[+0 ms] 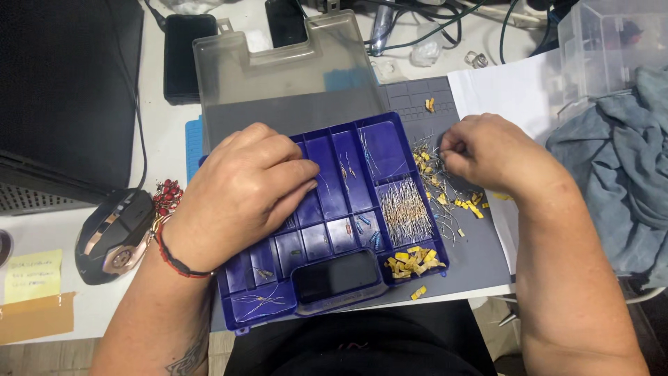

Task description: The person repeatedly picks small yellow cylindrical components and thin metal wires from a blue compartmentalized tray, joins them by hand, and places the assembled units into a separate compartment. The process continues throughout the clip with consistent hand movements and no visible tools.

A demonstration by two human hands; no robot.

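On the grey work mat (480,257) covering the white bench (156,132), a blue plastic compartment box (348,202) w/ its clear hinged lid (285,69) thrown back sits centre, just in front of the person. Box looks light and stiff; prob. slides easily unless pinned down. Left hand (243,191) lies flat, palm down, fingers loosely spread over the box's left compartments, pressing on it, gripping nothing as far as I can see. Right of the box, touching its edge, is a loose heap of thin-leaded resistors (435,174) w/ yellow tape scraps mixed in. These look v. light, springy, easily bent, tangle-prone; best picked by one wire lead, not the body. Right hand (487,150) is nearly closed, thumb and forefinger pinched at the heap's top; whether a lead actually sits between the tips I can't tell. More resistors fill a right-hand compartment (405,209).
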